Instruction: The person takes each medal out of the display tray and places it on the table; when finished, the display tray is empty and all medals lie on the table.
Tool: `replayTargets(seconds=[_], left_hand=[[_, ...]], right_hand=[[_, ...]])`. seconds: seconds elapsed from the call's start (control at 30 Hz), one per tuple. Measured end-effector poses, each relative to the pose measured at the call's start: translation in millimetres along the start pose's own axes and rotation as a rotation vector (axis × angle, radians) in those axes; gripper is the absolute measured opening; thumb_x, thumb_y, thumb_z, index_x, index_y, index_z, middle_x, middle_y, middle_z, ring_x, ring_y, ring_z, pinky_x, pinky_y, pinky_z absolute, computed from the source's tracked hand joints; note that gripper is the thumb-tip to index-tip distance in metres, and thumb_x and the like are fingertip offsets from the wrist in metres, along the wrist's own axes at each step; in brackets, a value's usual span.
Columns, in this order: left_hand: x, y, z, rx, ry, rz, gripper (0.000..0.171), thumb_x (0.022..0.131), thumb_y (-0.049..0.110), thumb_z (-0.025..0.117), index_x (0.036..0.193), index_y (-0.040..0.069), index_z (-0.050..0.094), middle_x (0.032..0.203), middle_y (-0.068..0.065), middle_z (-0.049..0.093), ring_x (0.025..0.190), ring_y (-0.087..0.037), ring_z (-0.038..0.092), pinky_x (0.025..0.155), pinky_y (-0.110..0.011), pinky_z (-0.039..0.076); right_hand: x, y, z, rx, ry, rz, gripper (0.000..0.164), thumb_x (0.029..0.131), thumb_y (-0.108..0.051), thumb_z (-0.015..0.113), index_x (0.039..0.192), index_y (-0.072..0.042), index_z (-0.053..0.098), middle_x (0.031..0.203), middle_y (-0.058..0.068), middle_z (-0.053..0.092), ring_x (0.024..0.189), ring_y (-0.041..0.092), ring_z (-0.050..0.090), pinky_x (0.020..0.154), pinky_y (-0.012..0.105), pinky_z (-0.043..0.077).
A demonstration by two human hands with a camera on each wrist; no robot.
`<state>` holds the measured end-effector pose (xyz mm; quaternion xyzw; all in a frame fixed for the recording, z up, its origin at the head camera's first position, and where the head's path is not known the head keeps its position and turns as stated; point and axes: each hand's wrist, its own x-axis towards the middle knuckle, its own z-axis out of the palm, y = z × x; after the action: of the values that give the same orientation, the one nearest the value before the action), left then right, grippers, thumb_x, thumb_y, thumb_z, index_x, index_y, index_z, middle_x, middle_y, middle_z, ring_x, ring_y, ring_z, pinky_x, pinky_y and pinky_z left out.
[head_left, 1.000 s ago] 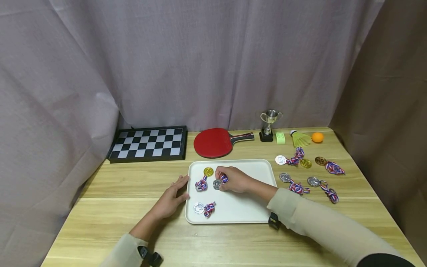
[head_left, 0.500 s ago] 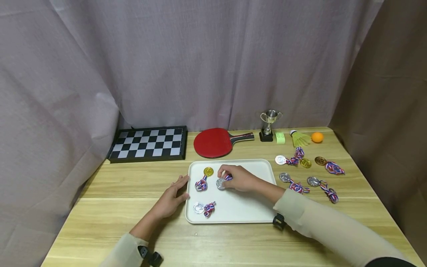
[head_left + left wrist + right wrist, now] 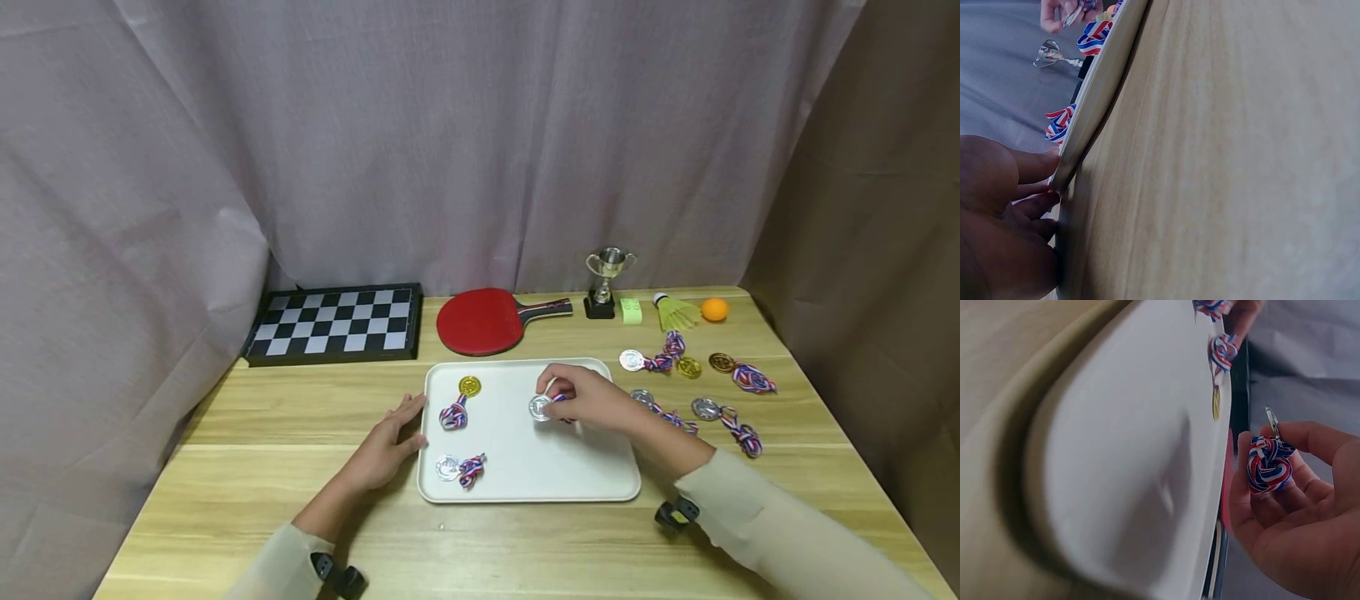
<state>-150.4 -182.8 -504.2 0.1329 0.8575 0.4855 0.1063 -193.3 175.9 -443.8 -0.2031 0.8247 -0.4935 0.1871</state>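
One silver medal (image 3: 539,408), pinched by the right hand (image 3: 592,397) above the tray (image 3: 525,477), could drop askew if its bunched ribbon (image 3: 1270,467) slips, while the left hand (image 3: 386,443), straight-fingered, touches the tray's left edge.

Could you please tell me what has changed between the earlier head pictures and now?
The right hand has moved to the person's right over the tray, carrying the pinched silver medal with it; nothing was let go. The left hand stayed at the tray's left edge, and the gold medal and near silver medal on the tray stayed put.
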Motion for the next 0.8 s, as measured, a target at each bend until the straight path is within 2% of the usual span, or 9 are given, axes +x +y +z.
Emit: replayTargets(seconds=[0.23, 0.37, 0.53, 0.67, 0.73, 0.8], left_hand=[[-0.3, -0.6, -0.1, 0.007, -0.001, -0.006, 0.067, 0.100, 0.004, 0.063, 0.160, 0.002, 0.032, 0.168, -0.012, 0.028, 0.159, -0.030, 0.011, 0.129, -0.051, -0.001], [0.6, -0.7, 0.0, 0.009, 0.001, -0.008, 0.067, 0.100, 0.004, 0.063, 0.160, 0.003, 0.033, 0.167, -0.011, 0.029, 0.158, -0.030, 0.011, 0.129, -0.051, 0.000], [1.0, -1.0, 0.2, 0.008, 0.000, -0.014, 0.066, 0.100, 0.004, 0.063, 0.159, 0.003, 0.034, 0.167, -0.011, 0.029, 0.159, -0.029, 0.011, 0.130, -0.050, 0.000], [1.2, -0.9, 0.5, 0.012, 0.006, -0.013, 0.065, 0.100, 0.005, 0.063, 0.159, 0.002, 0.034, 0.167, -0.011, 0.030, 0.159, -0.030, 0.012, 0.130, -0.051, 0.000], [1.4, -0.7, 0.7, 0.011, 0.009, -0.017, 0.065, 0.100, 0.005, 0.063, 0.159, 0.003, 0.035, 0.167, -0.011, 0.030, 0.159, -0.030, 0.012, 0.130, -0.051, 0.000], [1.5, -1.1, 1.1, 0.007, 0.013, -0.020, 0.065, 0.100, 0.005, 0.063, 0.159, 0.003, 0.035, 0.167, -0.011, 0.030, 0.159, -0.030, 0.011, 0.129, -0.052, 0.000]], right_hand=[[-33.4, 11.1, -22.5, 0.058, 0.054, 0.041, 0.025, 0.090, -0.001, 0.073, 0.110, 0.003, 0.058, 0.086, 0.009, 0.068, 0.068, 0.011, 0.059, 0.058, 0.023, 0.049], [-56.2, 19.0, -40.9, 0.039, 0.120, 0.061, 0.026, 0.093, -0.005, 0.073, 0.112, 0.005, 0.058, 0.090, 0.012, 0.069, 0.075, 0.010, 0.063, 0.063, 0.023, 0.052], [-90.8, 31.2, -69.3, -0.046, 0.235, 0.122, 0.027, 0.097, -0.009, 0.071, 0.116, 0.005, 0.058, 0.097, 0.012, 0.071, 0.081, 0.008, 0.064, 0.068, 0.023, 0.054], [-120.7, 48.3, -93.8, -0.119, 0.339, 0.147, 0.024, 0.098, -0.007, 0.068, 0.115, 0.005, 0.056, 0.093, 0.003, 0.071, 0.077, 0.004, 0.060, 0.064, 0.022, 0.051], [-135.7, 60.5, -106.5, -0.116, 0.392, 0.149, 0.021, 0.098, -0.004, 0.067, 0.113, 0.005, 0.055, 0.089, -0.005, 0.070, 0.074, 0.002, 0.058, 0.059, 0.022, 0.047], [-150.7, 72.5, -118.5, -0.104, 0.443, 0.162, 0.016, 0.098, -0.003, 0.067, 0.109, 0.000, 0.056, 0.082, -0.012, 0.066, 0.069, 0.002, 0.054, 0.054, 0.024, 0.044]])
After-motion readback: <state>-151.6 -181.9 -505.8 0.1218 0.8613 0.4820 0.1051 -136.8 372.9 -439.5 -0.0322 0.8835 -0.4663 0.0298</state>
